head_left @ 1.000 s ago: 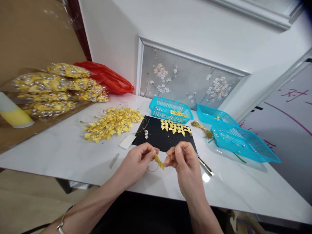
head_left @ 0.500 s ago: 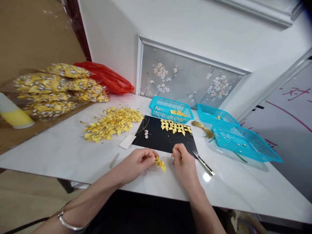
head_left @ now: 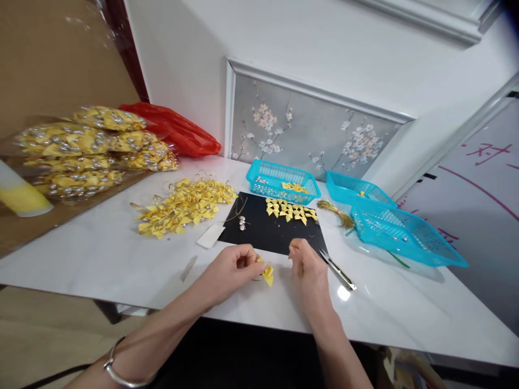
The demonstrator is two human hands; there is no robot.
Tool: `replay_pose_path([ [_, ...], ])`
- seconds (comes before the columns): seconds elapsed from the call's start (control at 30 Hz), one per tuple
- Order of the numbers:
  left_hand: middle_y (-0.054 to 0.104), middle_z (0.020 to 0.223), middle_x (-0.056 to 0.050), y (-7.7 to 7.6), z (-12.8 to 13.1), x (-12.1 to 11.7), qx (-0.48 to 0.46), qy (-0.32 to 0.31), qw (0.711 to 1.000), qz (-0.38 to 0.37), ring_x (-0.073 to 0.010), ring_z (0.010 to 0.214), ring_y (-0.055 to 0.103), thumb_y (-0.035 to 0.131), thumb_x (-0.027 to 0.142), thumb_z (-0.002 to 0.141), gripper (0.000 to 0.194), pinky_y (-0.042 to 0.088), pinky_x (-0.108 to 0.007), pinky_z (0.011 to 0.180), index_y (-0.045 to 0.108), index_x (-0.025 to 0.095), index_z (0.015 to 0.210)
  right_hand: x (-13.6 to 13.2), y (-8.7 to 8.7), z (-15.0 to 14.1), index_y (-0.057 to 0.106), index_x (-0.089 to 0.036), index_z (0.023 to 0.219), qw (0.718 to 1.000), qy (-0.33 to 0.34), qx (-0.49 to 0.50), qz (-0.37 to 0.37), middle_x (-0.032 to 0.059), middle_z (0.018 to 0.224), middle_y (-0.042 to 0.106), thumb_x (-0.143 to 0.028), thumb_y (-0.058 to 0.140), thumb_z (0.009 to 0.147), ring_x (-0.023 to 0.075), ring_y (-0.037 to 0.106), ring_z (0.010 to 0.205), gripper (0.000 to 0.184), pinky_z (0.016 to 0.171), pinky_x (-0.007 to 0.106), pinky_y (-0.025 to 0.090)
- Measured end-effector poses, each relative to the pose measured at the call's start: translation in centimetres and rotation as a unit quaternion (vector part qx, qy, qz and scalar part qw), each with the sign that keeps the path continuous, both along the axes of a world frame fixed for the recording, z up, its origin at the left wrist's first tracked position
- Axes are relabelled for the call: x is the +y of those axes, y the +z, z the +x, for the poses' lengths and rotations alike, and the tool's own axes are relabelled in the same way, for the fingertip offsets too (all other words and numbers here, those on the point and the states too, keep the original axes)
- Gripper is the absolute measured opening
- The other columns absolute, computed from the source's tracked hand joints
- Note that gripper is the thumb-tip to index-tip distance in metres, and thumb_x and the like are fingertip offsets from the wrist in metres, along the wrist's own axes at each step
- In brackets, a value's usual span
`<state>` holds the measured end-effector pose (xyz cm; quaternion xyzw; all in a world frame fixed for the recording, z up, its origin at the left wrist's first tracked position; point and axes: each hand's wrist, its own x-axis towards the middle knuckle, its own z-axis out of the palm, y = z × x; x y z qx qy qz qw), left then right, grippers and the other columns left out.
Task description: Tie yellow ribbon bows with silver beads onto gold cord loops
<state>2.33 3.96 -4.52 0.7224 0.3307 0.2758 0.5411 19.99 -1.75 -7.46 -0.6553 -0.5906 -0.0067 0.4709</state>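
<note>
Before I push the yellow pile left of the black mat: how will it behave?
Yellow pile likely snags on itself: thin loops stick out. Probably spreads rather than sliding whole: it's heaped loosely, no container visible.

Bench: mat central, beads on its left part, ribbon pieces on its right rear; before it, flower in left hand; flower heap left, snips right, basket behind.
</note>
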Motion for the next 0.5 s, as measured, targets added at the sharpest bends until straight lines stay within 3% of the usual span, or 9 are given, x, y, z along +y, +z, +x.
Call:
replay_pose_path([
  [0.37,0.062,0.069,0.001,-0.91,0.26,0.25,-0.004,0.059,0.997,0.051,-0.0141,0.064,0.053,0.062,0.021,0.075,0.033,0.037,-0.026,0.059,0.033,0.022,0.059,-0.58,0.64,-0.05,0.053,-0.020,0.083,1.000,0.002,0.005,0.013,-0.0016,0.069,0.056,-0.024,0.037,0.095,0.0122,0.051,0.057,0.020,0.057,0.022,0.038],
  [0.5,0.064,0.068,0.002,-0.95,0.27,0.22,0.032,0.079,0.993,0.086,-0.0155,0.063,0.055,0.061,0.019,0.075,0.023,0.038,-0.027,0.058,0.043,0.021,0.061,-0.61,0.84,0.08,0.052,-0.021,0.081,1.000,0.011,0.004,0.018,-0.0019,0.068,0.055,-0.024,0.037,0.095,0.0121,0.051,0.057,0.021,0.057,0.022,0.038],
])
